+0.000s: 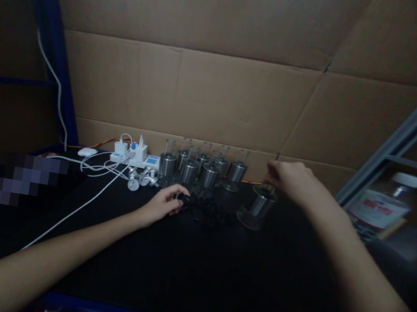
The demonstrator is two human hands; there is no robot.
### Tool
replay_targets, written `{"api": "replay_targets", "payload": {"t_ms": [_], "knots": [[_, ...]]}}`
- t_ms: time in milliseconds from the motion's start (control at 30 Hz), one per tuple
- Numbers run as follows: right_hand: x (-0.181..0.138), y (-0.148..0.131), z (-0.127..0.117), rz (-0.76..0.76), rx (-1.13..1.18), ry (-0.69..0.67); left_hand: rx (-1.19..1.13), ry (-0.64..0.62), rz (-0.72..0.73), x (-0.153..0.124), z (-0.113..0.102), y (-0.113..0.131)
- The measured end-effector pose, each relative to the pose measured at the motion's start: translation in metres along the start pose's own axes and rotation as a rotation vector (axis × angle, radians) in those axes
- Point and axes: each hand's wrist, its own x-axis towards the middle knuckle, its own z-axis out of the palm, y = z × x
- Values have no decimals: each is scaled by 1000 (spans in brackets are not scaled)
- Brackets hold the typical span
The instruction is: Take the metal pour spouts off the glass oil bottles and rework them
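Observation:
My left hand [164, 204] rests on the black tabletop, its fingers curled round a small dark round part [183, 200]. Beside it lies a loose heap of small black parts [209, 211], too dark to make out singly. To the right stands a glass vessel with a brushed-metal band [260, 205], a narrow neck and a wide clear base. My right hand [282, 175] is closed over the top of its neck; the fingertips are partly hidden. Several similar glass-and-metal vessels [209, 174] stand upright in a group behind the heap.
Small silvery metal pieces [133, 182] lie left of the vessels. Behind them is a white power strip [152, 161] with plugs and tangled white cables [102, 189]. A large labelled clear bottle [380, 207] stands far right, near a metal post. Cardboard [210, 93] walls the back.

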Motion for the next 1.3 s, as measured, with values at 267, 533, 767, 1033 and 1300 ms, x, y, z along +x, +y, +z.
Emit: {"api": "replay_targets", "payload": {"t_ms": [267,533,767,1033,1300], "knots": [[-16,0,-11,-71,50,12,20,-20,6,-1,-1,-1],[-50,-6,-25,-152,53,28,37,-16,7,-1,0,0],[-77,-31,-45,-299,231,102,80,121,66,1,-4,-6],[-87,-81,-62,-459,582,197,138,256,112,3,-7,-9],[-73,-145,-21,-269,1235,276,128,438,241,9,-12,-11]]}}
